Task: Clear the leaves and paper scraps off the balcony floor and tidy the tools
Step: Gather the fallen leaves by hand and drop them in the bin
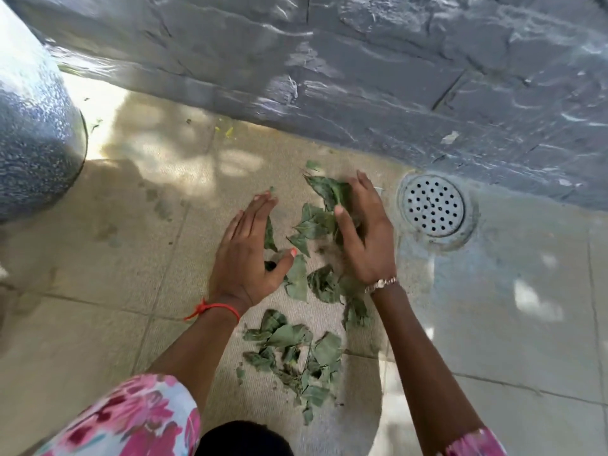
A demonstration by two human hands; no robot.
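The person's left hand (250,255) stands on edge on the tiled balcony floor (98,264), fingers straight and together, thumb spread, holding nothing. The right hand (365,232) faces it, fingers also straight and slightly cupped, pressing against green leaves (316,222) that lie between the two palms. More leaves (296,353) lie scattered nearer the person, between the forearms. A round perforated floor drain (432,205) sits just right of the right hand, at the foot of a grey stone wall (362,60). A speckled grey column (29,126) stands at the left.
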